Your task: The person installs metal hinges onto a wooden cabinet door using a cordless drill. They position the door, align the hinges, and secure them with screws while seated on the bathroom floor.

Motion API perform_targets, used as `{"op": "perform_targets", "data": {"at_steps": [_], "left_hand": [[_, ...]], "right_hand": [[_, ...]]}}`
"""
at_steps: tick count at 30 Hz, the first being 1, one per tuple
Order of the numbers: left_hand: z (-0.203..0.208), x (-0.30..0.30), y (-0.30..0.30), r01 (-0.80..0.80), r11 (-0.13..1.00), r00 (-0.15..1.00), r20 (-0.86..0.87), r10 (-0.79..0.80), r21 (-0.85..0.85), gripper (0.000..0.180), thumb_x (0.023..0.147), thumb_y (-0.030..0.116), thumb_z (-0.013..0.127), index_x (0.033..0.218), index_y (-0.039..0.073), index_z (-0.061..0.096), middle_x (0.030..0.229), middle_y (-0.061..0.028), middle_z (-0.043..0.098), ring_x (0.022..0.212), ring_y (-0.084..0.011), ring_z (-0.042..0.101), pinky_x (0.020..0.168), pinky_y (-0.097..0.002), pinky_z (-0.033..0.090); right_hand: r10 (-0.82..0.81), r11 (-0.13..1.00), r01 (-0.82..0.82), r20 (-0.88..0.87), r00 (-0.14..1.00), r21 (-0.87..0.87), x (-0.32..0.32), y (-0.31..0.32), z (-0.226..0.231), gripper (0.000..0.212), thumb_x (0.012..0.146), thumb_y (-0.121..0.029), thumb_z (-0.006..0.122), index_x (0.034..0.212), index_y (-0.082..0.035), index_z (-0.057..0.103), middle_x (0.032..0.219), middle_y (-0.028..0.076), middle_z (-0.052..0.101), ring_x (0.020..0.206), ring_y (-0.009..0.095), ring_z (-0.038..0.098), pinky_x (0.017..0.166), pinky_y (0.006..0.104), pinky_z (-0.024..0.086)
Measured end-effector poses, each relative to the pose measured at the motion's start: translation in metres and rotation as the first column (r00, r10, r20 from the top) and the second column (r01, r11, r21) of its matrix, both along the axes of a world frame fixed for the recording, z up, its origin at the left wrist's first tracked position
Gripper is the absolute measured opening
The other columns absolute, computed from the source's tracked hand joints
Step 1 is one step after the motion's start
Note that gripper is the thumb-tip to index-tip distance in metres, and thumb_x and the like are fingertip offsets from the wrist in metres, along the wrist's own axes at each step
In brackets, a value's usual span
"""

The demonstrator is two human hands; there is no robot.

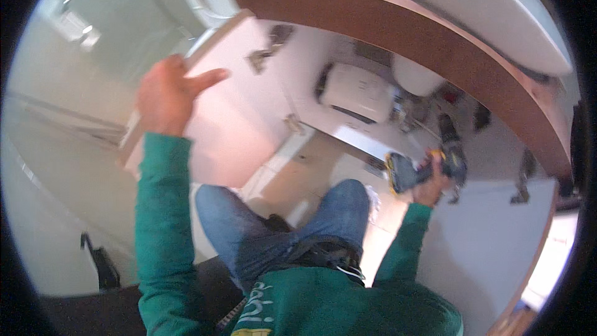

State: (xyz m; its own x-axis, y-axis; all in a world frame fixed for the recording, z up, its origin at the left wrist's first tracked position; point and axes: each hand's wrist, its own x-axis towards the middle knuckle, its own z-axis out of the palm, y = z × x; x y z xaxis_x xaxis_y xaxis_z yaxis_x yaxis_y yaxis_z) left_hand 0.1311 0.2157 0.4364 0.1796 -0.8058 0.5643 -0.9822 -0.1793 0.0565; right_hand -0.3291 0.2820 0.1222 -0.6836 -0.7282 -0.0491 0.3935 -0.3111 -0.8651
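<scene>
My left hand [166,96] grips the outer edge of an open cabinet door [227,118], its thumb lying over the pale inner face. A metal hinge [264,53] sits near that door's upper corner. In my right hand [430,191] is a cordless drill [454,152], yellow and dark grey, its front end reaching into the cabinet. The drill bit is blurred. Beside the drill, the second cabinet door [491,236] also stands open, with another hinge [522,190] near its upper edge.
Inside the cabinet are a white box-shaped unit [359,90] and blurred fittings [410,112]. A curved brown counter edge [373,15] runs above it, under a white basin [472,0]. A glass panel [68,106] stands left. My bent knees [224,218] are close to the cabinet.
</scene>
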Motion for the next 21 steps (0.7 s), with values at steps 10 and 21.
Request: {"op": "perform_targets", "data": {"at_steps": [10,21], "left_hand": [[0.009,-0.028,-0.003,-0.015,0.997,0.996,-0.092,0.022,0.079,0.068,0.067,0.063,0.094,0.076,0.001,0.068,0.065,-0.0133,0.067,0.061,-0.0285,0.066,0.062,-0.0448,0.053],[-0.003,-0.025,-0.014,-0.022,0.993,0.993,-0.115,0.036,0.114,0.061,0.073,0.056,0.093,0.079,-0.001,0.072,0.068,-0.0108,0.07,0.061,-0.0213,0.067,0.062,-0.0382,0.053]], "right_hand": [[0.249,0.96,-0.252,-0.041,0.968,-0.124,0.042,0.029,0.011,0.031,0.093,-0.017,0.07,0.117,0.002,0.066,0.087,0.008,0.065,0.07,0.019,0.06,0.065,0.0328,0.05],[0.615,0.773,-0.628,-0.136,0.777,-0.093,0.125,-0.051,0.139,0.025,0.086,-0.02,0.074,0.104,-0.001,0.07,0.081,0.007,0.067,0.064,0.016,0.061,0.063,0.0317,0.048]]}}
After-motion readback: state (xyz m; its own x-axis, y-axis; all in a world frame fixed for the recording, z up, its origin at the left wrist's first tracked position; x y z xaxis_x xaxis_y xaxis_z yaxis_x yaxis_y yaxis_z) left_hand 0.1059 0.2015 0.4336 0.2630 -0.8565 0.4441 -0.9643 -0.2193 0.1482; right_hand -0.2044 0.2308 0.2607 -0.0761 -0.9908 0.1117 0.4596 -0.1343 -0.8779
